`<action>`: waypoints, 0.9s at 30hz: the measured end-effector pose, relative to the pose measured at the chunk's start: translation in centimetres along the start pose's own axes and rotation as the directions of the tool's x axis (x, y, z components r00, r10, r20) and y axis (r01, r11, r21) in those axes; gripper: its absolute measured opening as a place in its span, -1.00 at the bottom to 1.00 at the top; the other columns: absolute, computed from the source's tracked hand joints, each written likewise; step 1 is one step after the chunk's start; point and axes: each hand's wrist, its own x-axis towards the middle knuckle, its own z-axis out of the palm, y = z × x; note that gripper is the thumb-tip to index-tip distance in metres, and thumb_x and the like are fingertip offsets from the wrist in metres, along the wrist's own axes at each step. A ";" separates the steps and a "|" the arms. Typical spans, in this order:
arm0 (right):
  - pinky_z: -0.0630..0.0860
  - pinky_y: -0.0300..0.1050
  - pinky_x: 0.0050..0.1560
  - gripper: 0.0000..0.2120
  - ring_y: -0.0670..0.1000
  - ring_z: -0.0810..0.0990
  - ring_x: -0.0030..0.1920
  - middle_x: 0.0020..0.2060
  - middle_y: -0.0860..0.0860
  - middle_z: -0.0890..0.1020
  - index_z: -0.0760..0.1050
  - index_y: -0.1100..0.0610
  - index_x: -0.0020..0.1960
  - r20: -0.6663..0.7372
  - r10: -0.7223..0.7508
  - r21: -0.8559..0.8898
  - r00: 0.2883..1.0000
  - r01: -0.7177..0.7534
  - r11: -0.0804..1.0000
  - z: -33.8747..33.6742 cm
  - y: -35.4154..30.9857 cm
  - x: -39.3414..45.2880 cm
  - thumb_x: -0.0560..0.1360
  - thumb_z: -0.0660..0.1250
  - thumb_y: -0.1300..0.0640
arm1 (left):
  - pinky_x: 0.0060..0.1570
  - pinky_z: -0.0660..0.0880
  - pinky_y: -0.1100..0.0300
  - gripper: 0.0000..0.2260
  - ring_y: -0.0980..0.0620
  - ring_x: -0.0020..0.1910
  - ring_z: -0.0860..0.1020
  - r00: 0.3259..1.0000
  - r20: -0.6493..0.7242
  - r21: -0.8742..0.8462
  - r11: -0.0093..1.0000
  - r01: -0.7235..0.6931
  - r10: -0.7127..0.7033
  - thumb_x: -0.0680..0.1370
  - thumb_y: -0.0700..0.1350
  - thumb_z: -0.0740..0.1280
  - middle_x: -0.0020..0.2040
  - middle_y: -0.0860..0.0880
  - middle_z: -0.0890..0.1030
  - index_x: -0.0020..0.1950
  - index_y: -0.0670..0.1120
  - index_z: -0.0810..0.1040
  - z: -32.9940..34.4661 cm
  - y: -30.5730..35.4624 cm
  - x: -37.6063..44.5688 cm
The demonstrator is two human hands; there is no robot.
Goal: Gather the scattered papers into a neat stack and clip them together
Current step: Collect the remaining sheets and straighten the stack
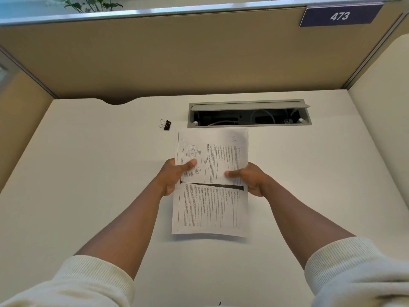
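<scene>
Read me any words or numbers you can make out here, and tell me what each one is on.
"473": white digits on the dark blue sign at the top of the partition.
Printed text and diagram boxes on the papers held in both hands: too small and blurred to read.
Handwritten mark near the top sheet's upper right corner: illegible.

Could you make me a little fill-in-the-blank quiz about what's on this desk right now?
1. Both hands, left hand and right hand, hold the ____.
2. The black binder clip lies on the ____, untouched.
3. The blue sign reads ____.
4. The cable hatch's lid is ____.

Answers: papers, desk, 473, open.
</scene>
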 end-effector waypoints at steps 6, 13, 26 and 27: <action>0.61 0.10 0.08 -0.68 0.14 0.64 0.11 0.11 0.11 0.65 0.53 0.17 0.22 -0.112 -0.195 -0.127 0.974 0.180 0.975 1.1 -2.6 0.0 0.47 0.41 0.31 | 0.15 0.61 -0.06 -0.73 -0.07 0.11 0.69 0.977 -0.100 0.001 0.982 -0.190 0.189 0.53 -0.11 0.46 0.10 -0.08 0.72 0.22 -0.11 0.61 0.9 2.0 0.1; 0.60 0.08 0.10 -0.75 0.11 0.60 0.12 0.12 0.08 0.63 0.53 0.15 0.22 -0.191 -0.483 -0.311 0.855 0.413 0.856 2.6 -6.0 0.1 0.55 0.31 0.21 | -0.12 0.66 0.14 -0.85 0.06 -0.06 0.72 0.901 -0.142 0.034 0.911 -0.410 0.410 0.55 -0.23 0.42 -0.06 0.10 0.74 0.07 -0.01 0.62 2.3 5.8 -0.2; 0.59 0.06 0.12 -0.71 0.12 0.58 0.15 0.14 0.09 0.63 0.54 0.19 0.24 -0.230 -0.493 -0.347 0.839 0.403 0.847 2.1 -4.2 0.4 0.53 0.36 0.22 | 0.07 0.63 0.07 -0.79 0.02 0.08 0.69 0.892 -0.161 0.037 0.906 -0.421 0.422 0.50 -0.23 0.48 0.04 0.04 0.73 0.10 -0.04 0.65 2.2 4.3 0.3; 0.59 0.06 0.12 -0.72 0.13 0.58 0.16 0.14 0.10 0.63 0.54 0.19 0.24 -0.234 -0.491 -0.350 0.839 0.398 0.848 2.0 -4.2 0.4 0.53 0.36 0.22 | 0.07 0.63 0.06 -0.80 0.01 0.09 0.69 0.894 -0.161 0.042 0.908 -0.418 0.419 0.51 -0.22 0.48 0.04 0.04 0.73 0.10 -0.02 0.66 2.1 4.3 0.3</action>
